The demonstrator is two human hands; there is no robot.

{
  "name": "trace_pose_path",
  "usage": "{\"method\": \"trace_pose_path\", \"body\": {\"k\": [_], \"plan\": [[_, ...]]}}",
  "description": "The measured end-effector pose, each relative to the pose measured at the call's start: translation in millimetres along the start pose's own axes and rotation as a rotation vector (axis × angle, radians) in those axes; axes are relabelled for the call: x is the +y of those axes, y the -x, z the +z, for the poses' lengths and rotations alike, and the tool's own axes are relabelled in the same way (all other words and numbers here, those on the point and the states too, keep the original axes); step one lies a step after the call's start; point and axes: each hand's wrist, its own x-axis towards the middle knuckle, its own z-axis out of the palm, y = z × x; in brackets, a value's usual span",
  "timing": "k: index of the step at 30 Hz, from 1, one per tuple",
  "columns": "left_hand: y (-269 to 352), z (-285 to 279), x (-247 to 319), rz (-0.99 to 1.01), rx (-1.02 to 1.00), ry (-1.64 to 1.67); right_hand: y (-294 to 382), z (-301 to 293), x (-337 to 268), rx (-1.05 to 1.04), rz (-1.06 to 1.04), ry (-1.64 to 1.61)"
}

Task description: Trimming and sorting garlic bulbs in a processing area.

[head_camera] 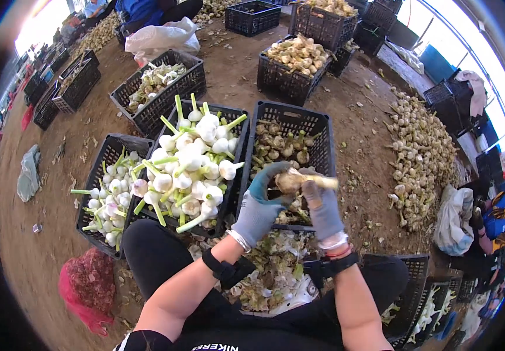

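Observation:
Both my hands wear grey and teal work gloves. A brown, unpeeled garlic bulb (291,180) with a thick stem lies between them. My left hand (266,199) curls around the bulb's left side; my right hand (320,204) grips it near the stem, which points right. Beneath them, a black plastic crate (330,149) contains unpeeled garlic bulbs (281,145). To its left, another black crate (243,131) is heaped with white garlic bulbs (189,158) with green stems. Smaller white bulbs (114,188) fill a third crate (87,210) farther left.
Peeled skins (265,263) lie between my knees. A red mesh sack (88,289) rests at lower left. Ahead stand crates of garlic (289,87) and trimmings (191,77). A large garlic pile (419,162) covers ground at right, beside a white sack (454,219). Other people sit farther off.

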Motion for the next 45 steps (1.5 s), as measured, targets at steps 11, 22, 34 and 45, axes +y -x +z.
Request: {"method": "trace_pose_path", "body": {"k": [11, 22, 34, 45], "plan": [[23.8, -6.9, 35.5, 0.294, -0.041, -0.556, 37.3, 2.6, -18.9, -0.004, 0.153, -0.258], [24.2, -4.6, 28.7, 0.083, -0.103, -0.161, 41.2, 9.1, -2.2, 0.012, 0.213, -0.463], [19.0, -18.8, 17.6, -0.715, -0.308, 1.017, 37.0, 5.4, -2.5, 0.046, -0.149, 0.027], [28.5, -16.5, 12.4, 0.017, -0.165, -0.139, 52.1, 15.7, -6.6, 0.195, -0.432, 0.443]]}}
